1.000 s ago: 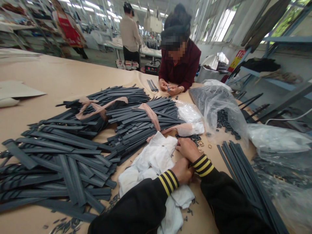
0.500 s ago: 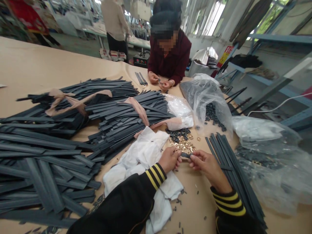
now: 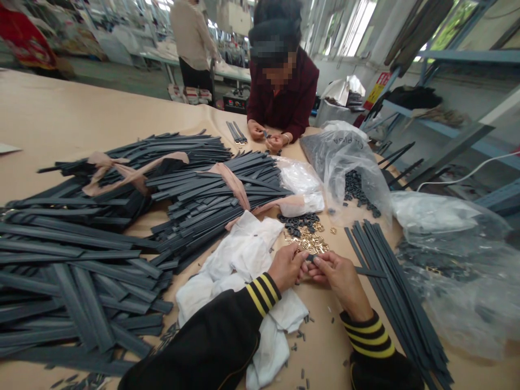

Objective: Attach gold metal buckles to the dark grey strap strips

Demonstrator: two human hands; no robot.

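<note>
Both hands have drawn closer: left hand [image 3: 289, 266] and right hand [image 3: 337, 276] fingers pinch one dark strap [image 3: 363, 272] at 5 o'clock of the gold buckles [image 3: 309, 238]. Large strap piles [image 3: 101, 254] at 9 o'clock seem unworked.

Bundles of dark straps [image 3: 122, 216] tied with beige ribbon [image 3: 238, 187] crowd the tabletop [image 3: 60, 119]; white cloth [image 3: 239, 254] lies beside them; a clear bag of black pieces [image 3: 353, 173] stands farther back; a person in maroon [image 3: 282, 95] works opposite.
</note>
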